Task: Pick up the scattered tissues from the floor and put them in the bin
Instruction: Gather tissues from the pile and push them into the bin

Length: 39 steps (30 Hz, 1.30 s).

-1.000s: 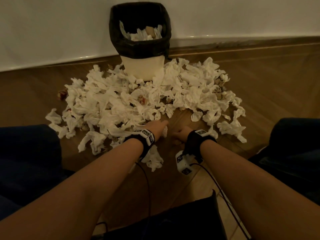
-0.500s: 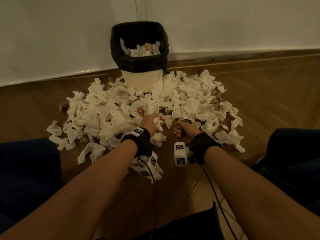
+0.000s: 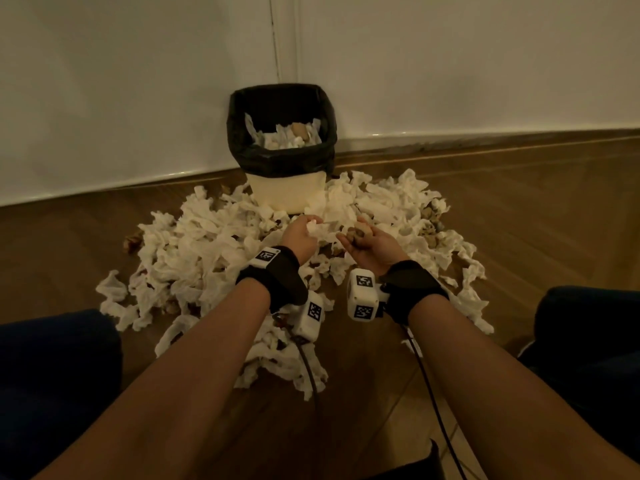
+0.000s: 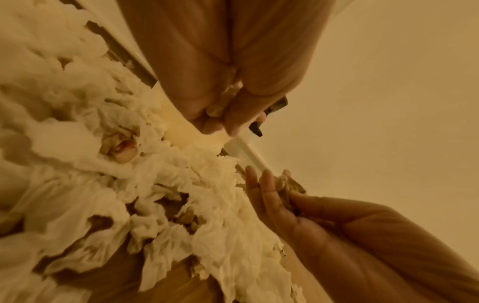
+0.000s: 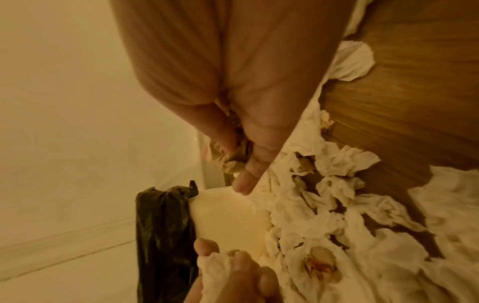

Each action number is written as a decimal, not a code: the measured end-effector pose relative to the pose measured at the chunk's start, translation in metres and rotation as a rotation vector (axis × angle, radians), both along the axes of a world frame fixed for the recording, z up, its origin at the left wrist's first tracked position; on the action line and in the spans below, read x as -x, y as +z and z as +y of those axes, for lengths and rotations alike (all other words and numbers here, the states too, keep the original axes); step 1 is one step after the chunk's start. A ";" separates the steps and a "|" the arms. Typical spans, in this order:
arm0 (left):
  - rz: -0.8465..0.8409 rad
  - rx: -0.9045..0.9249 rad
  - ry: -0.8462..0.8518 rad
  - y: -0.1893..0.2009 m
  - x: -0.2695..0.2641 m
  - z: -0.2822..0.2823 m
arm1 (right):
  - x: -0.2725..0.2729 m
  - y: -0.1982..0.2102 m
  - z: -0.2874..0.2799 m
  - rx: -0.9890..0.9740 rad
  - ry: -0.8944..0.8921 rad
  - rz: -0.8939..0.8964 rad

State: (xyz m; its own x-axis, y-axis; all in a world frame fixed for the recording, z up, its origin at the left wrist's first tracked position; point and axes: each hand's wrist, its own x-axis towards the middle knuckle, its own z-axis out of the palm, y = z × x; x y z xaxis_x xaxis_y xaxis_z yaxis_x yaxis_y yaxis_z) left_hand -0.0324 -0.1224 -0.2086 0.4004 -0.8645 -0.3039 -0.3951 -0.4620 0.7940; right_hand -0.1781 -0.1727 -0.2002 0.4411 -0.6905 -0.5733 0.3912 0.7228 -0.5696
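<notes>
Room: plain white walls meet at a corner above a brown wood-plank floor [image 3: 519, 220], dimly lit.
Bin: a cream plastic bin lined with a black bag [image 3: 282, 157] stands on the floor in that corner, against the wall, already partly filled with white and brownish paper.
Tissues on the floor: a wide heap of crumpled white tissues [image 3: 207, 251] spreads around the front and both sides of the bin's base, touching it, and trails back toward the person's knees; a few brown-stained wads lie toward the heap's right edge.
Left hand: the left hand [image 3: 301, 237] is clenched around a wad of white tissue [image 3: 317, 228], lifted above the heap, just in front of the bin's base.
Right hand: the right hand [image 3: 370, 245], palm up beside the left, curls its fingers round a brownish crumpled wad [image 3: 358, 233].
How it handles: I judge the tissue nearly weightless, soft and easily squashed, so a loose fistful holds well. It is not slippery, but thin sheets may tear or shed scraps if pulled from under others.
Where to grip: bunching a clump from its top, fingers closing in from both sides, should gather several sheets at once; stained pieces are best taken by their cleaner edges.
Risk: loose tails hanging from a fist could snag the bag's rim or drop short of the opening.
</notes>
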 end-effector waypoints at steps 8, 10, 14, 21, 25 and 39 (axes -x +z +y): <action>0.516 0.242 0.251 0.031 -0.018 -0.011 | -0.020 0.024 -0.012 0.221 0.030 -0.037; 0.406 0.292 0.233 0.038 -0.028 -0.015 | -0.026 0.029 -0.018 0.301 0.022 0.024; 0.307 0.367 0.218 0.063 -0.051 -0.027 | -0.043 0.046 -0.040 0.457 -0.002 0.134; -0.243 0.302 0.191 0.109 -0.097 -0.057 | -0.094 0.085 -0.085 0.691 0.030 0.433; -0.258 0.147 0.138 0.110 -0.105 -0.072 | -0.116 0.083 -0.101 0.671 0.128 0.602; -0.361 0.388 0.284 0.093 -0.095 -0.064 | -0.094 0.072 -0.087 0.686 0.029 0.577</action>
State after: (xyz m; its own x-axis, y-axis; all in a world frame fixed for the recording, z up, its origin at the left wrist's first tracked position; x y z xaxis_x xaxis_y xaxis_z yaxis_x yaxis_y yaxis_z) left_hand 0.0627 -0.1868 -0.1155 0.6511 -0.7291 0.2109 -0.5748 -0.2921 0.7644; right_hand -0.0842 -0.2595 -0.1279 0.2352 -0.9558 -0.1762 -0.1027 0.1559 -0.9824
